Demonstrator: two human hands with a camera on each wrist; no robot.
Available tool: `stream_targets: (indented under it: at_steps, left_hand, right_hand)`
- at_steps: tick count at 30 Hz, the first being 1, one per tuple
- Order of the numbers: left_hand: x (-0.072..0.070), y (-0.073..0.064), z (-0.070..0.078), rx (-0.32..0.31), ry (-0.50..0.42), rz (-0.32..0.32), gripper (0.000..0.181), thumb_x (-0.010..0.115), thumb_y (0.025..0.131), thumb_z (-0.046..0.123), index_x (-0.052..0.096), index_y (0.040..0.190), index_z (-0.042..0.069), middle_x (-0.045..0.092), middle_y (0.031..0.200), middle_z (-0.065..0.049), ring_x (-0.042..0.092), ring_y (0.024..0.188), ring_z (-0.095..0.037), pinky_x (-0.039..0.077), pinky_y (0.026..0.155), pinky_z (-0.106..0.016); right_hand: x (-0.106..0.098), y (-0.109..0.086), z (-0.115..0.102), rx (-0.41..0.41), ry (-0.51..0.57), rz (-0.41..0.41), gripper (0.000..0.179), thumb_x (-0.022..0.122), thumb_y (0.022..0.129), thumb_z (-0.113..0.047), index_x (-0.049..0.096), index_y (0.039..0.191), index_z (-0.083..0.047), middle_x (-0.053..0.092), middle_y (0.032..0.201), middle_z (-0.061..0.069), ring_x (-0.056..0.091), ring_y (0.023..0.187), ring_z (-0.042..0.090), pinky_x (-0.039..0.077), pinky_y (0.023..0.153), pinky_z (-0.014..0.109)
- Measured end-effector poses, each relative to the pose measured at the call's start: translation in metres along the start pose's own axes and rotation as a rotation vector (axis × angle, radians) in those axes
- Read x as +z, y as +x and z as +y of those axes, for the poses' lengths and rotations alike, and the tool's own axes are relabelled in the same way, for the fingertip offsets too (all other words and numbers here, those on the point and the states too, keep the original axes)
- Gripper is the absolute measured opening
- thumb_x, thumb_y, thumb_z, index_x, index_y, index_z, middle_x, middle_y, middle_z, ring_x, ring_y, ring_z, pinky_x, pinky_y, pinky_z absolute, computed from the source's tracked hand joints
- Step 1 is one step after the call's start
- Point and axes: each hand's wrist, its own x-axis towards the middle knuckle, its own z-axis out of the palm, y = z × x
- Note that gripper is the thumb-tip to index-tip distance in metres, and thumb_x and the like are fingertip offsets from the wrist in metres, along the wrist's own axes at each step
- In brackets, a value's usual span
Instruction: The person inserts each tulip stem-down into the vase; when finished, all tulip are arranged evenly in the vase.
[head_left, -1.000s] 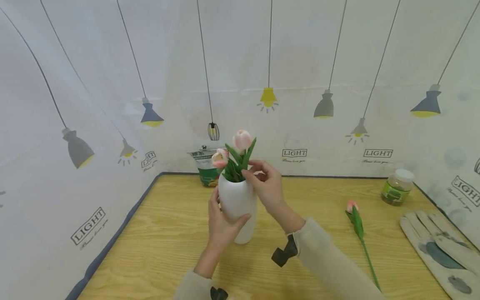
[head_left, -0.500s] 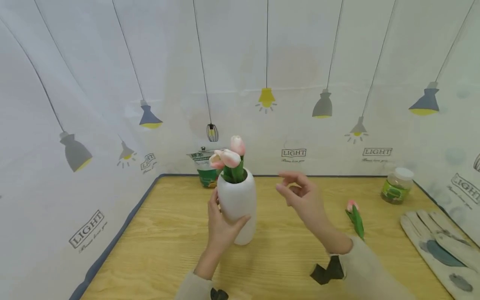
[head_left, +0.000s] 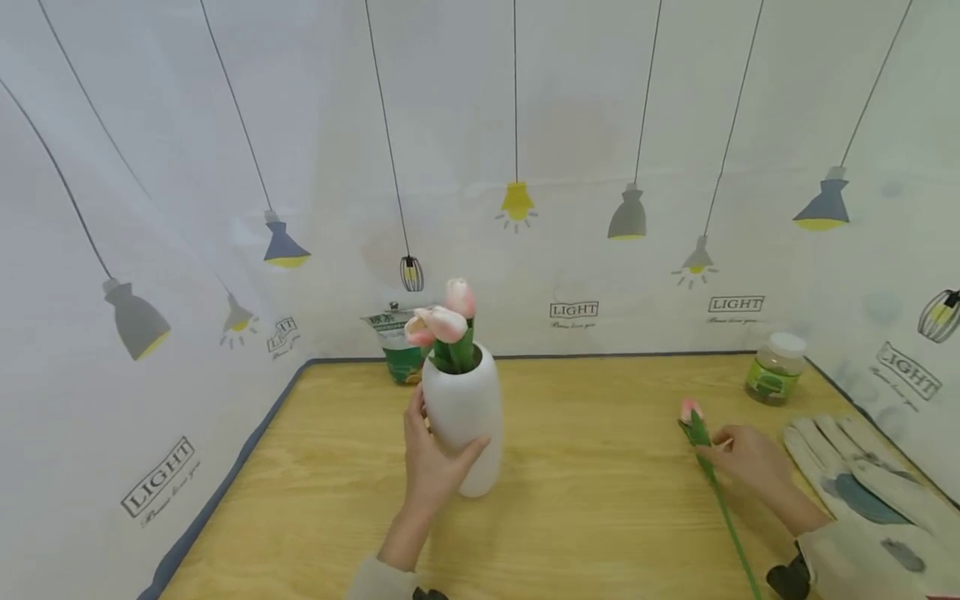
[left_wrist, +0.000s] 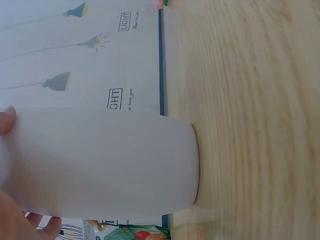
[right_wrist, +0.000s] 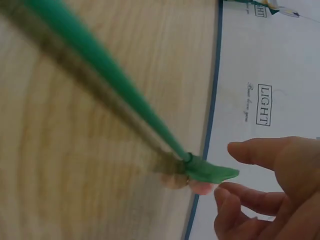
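A white vase (head_left: 467, 408) stands upright on the table, gripped around its side by my left hand (head_left: 431, 471). Pink-and-white tulips (head_left: 448, 323) lean out of its mouth toward the left. Off to the right, a single tulip (head_left: 701, 433) lies on the wood with its long green stem pointing toward me. My right hand (head_left: 757, 468) is at its leaves. In the right wrist view, thumb and fingers are apart, with the leaf tip (right_wrist: 215, 172) near the gap between them. The left wrist view shows the vase's lower body (left_wrist: 115, 165) resting on the table.
Behind the vase is a green-and-white pouch (head_left: 401, 354), partly hidden. A lidded jar (head_left: 775, 371) stands at the back right. Work gloves (head_left: 855, 475) lie along the right side. A sheet printed with lamps (head_left: 585, 250) forms the surrounding walls.
My right hand has let go of the tulips in the vase and moved right to the lying tulip. The vase's tulips have tipped leftward. My left hand keeps its hold.
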Motion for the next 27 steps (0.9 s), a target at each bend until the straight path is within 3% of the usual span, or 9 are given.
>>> stream_targets:
  at_steps: [4, 9, 11, 14, 18, 21, 24, 27]
  left_hand:
    - [0.000, -0.005, -0.001, -0.020, -0.010, -0.014, 0.099, 0.079, 0.063, 0.032, 0.013, 0.138, 0.027, 0.029, 0.134, -0.006, 0.036, 0.118, -0.024, 0.039, 0.091, -0.053]
    - [0.002, -0.006, -0.002, -0.015, -0.011, -0.012, 0.099, 0.078, 0.064, 0.032, 0.013, 0.138, 0.027, 0.029, 0.134, -0.006, 0.036, 0.119, -0.025, 0.039, 0.091, -0.053]
    - [0.002, -0.005, -0.001, -0.007, -0.012, -0.010, 0.099, 0.078, 0.064, 0.031, 0.013, 0.138, 0.026, 0.030, 0.134, -0.007, 0.036, 0.119, -0.025, 0.039, 0.091, -0.053]
    - [0.001, -0.003, 0.000, 0.006, -0.009, -0.002, 0.099, 0.078, 0.065, 0.031, 0.013, 0.138, 0.026, 0.030, 0.134, -0.007, 0.036, 0.118, -0.025, 0.039, 0.091, -0.053]
    - [-0.001, 0.000, 0.000, 0.011, -0.004, 0.011, 0.099, 0.078, 0.065, 0.028, 0.013, 0.138, 0.026, 0.030, 0.134, -0.007, 0.036, 0.118, -0.026, 0.039, 0.090, -0.053]
    - [-0.001, 0.000, 0.000, 0.011, 0.000, 0.011, 0.099, 0.079, 0.065, 0.027, 0.013, 0.138, 0.026, 0.030, 0.133, -0.008, 0.036, 0.118, -0.026, 0.039, 0.090, -0.053]
    - [0.000, 0.001, -0.002, 0.016, 0.001, 0.012, 0.099, 0.079, 0.064, 0.026, 0.014, 0.139, 0.025, 0.031, 0.133, -0.008, 0.036, 0.118, -0.026, 0.039, 0.091, -0.052]
    - [0.002, 0.000, -0.002, 0.015, -0.004, 0.013, 0.099, 0.079, 0.063, 0.026, 0.014, 0.138, 0.025, 0.031, 0.133, -0.008, 0.037, 0.118, -0.025, 0.039, 0.091, -0.052]
  right_hand:
    - [0.002, -0.004, 0.015, 0.036, -0.035, -0.150, 0.051, 0.062, 0.076, -0.045, 0.062, 0.094, 0.003, 0.065, 0.089, 0.018, 0.059, 0.072, 0.025, 0.045, 0.055, 0.035]
    - [0.009, -0.006, 0.017, -0.024, 0.041, -0.141, 0.027, 0.061, 0.079, -0.024, 0.063, 0.087, 0.002, 0.063, 0.074, 0.008, 0.053, 0.062, 0.017, 0.042, 0.052, 0.030]
    - [0.011, -0.003, 0.015, -0.043, 0.128, -0.147, 0.026, 0.058, 0.081, -0.018, 0.061, 0.092, 0.006, 0.057, 0.061, 0.003, 0.046, 0.050, 0.012, 0.038, 0.046, 0.025]
    - [0.012, 0.003, 0.002, -0.066, 0.309, -0.198, 0.033, 0.054, 0.084, -0.015, 0.053, 0.105, 0.010, 0.053, 0.056, 0.000, 0.041, 0.043, 0.007, 0.034, 0.040, 0.020]
    - [0.008, 0.008, -0.040, -0.095, 0.542, -0.274, 0.041, 0.050, 0.088, -0.016, 0.040, 0.119, 0.009, 0.051, 0.059, -0.001, 0.040, 0.042, 0.005, 0.032, 0.038, 0.018]
    - [-0.002, 0.012, -0.081, -0.115, 0.697, -0.267, 0.042, 0.048, 0.091, -0.021, 0.035, 0.121, 0.004, 0.053, 0.066, -0.003, 0.039, 0.044, 0.005, 0.030, 0.040, 0.020]
    - [-0.020, 0.017, -0.127, -0.139, 0.863, -0.187, 0.037, 0.049, 0.091, -0.026, 0.037, 0.118, -0.004, 0.057, 0.075, -0.007, 0.038, 0.044, 0.005, 0.029, 0.042, 0.022]
    - [-0.044, 0.018, -0.172, -0.182, 1.049, -0.078, 0.028, 0.052, 0.089, -0.026, 0.040, 0.110, -0.012, 0.057, 0.071, -0.008, 0.038, 0.042, 0.005, 0.028, 0.041, 0.022]
